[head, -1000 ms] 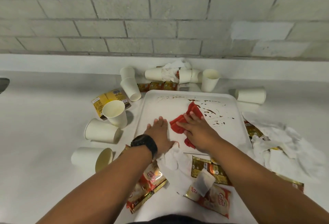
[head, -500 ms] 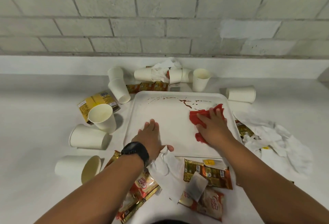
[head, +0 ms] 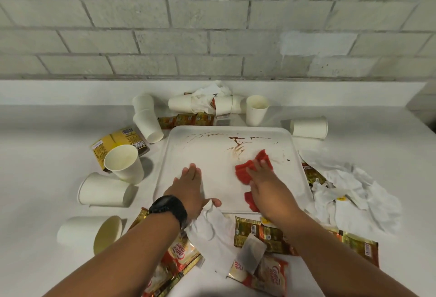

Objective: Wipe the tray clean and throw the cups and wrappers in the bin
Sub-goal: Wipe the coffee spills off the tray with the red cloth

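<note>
A white tray (head: 207, 155) lies in the middle of the white counter, with brown smears along its far edge and around its centre. My right hand (head: 266, 186) presses a red cloth (head: 245, 171) flat onto the tray's right half, fingers straight. My left hand (head: 188, 186) lies flat on the tray's near left part, a black watch on its wrist. Several white paper cups ring the tray: one upright (head: 123, 163) at the left, one lying on its side (head: 103, 190), another upright (head: 256, 109) at the back. Foil wrappers (head: 264, 235) lie at the tray's near edge.
Crumpled white napkins (head: 349, 193) pile up right of the tray, another napkin (head: 210, 228) lies by my left wrist. Creamer sachets (head: 179, 256) sit near the counter's front. A yellow packet (head: 118, 142) lies at the left. A grey brick wall backs the counter. No bin shows.
My right hand has swept the red cloth from the tray's middle to its right side and back a little, smearing and thinning the brown stains there. The left hand has stayed put.
</note>
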{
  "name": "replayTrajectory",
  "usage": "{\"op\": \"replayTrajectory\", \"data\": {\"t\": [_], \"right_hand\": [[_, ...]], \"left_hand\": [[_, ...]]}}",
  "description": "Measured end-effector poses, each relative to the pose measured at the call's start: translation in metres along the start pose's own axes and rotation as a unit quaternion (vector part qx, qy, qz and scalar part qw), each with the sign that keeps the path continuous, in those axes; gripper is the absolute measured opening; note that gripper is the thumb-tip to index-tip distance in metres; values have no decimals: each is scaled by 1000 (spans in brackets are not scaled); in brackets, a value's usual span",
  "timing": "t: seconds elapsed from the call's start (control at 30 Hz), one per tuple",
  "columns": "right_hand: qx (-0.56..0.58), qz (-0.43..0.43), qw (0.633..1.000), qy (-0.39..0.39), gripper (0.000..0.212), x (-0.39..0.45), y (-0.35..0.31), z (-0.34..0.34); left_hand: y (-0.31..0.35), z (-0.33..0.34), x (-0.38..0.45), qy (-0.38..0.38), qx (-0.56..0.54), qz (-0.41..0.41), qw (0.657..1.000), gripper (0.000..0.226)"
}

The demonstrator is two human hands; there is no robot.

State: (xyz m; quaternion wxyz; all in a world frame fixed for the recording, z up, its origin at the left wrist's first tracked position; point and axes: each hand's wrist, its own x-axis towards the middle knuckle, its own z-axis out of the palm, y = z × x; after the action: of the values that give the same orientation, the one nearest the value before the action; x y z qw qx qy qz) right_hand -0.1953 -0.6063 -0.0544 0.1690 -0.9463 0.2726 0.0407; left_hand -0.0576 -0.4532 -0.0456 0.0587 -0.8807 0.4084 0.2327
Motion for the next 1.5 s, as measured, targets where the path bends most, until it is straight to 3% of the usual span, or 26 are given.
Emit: {"op": "replayTrajectory", "data": {"t": [0.07,0.17,0.23,0.3,0.47,0.63,0.83,0.97,1.1,1.2,1.33,1.5], "right_hand": [[23,34,997,63,61,-8,8,-10],[-35,8,984,176,59,-8,18,-12],[-89,37,985,141,59,-1,24,-5],[-46,124,989,69,58,11,29,7],[-47,168,982,77,59,45,35,8],[-56,134,987,63,56,87,42,-5],[-59,18,997,50,54,114,0,4],[-55,-65,996,2,53,100,-39,15],[-28,-105,993,-38,48,60,-34,18],[-59,-88,993,-43,50,36,-8,15],[-84,4,996,-35,57,57,20,6],[-72,46,996,14,56,104,-5,6]], "left_hand": [[-2,2,2,1,-18,-2,1000,95],[-8,6,6,1,-43,-2,999,110],[-8,8,7,2,-43,-1,999,112],[-8,9,8,9,-44,-1,999,113],[-7,10,8,5,-43,-3,999,115],[-5,6,6,-12,-35,-4,999,111],[0,-1,0,-3,-9,2,1000,86],[-4,4,3,-3,-29,3,1000,101],[-9,12,6,12,-52,3,999,114],[-11,11,2,15,-22,25,999,102],[-8,7,1,11,-11,24,1000,100],[-2,-2,-2,-2,-8,0,1000,97]]}}
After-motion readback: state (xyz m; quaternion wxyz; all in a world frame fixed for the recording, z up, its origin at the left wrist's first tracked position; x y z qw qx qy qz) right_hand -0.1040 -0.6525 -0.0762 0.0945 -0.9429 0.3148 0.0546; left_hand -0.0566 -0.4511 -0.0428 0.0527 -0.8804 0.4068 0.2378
